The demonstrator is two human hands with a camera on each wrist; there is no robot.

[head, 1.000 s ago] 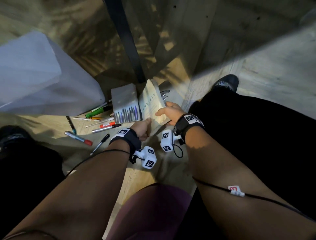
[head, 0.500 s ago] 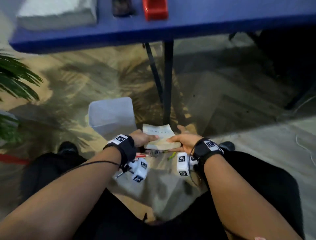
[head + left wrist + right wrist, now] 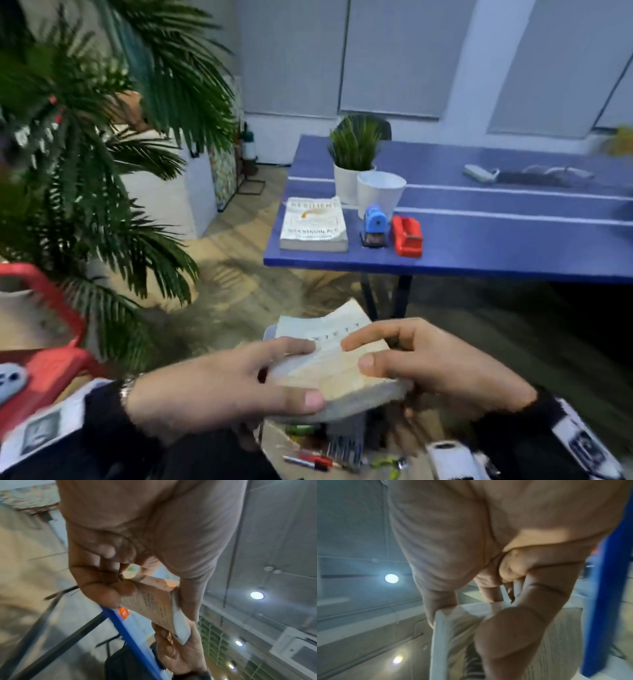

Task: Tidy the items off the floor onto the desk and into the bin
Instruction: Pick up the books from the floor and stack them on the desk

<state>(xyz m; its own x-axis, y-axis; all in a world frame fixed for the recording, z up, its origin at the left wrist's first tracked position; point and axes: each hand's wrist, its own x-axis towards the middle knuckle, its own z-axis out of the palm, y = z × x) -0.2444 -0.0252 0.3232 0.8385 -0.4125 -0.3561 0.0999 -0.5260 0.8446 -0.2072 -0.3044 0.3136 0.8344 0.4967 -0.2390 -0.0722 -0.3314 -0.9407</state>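
Head view — book between left hand and right hand

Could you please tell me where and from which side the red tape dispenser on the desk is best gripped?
I'd take the red tape dispenser across its two long sides, coming down from above. It lies flat near the desk's front edge, narrow and boxy. The blue sharpener stands close on its left, so keep the fingers slim on that side; its right side is free.

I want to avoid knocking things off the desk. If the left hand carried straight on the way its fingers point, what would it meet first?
Probably the right hand: the left hand points across the held book toward it. The blue desk lies farther off, though depth is unclear.
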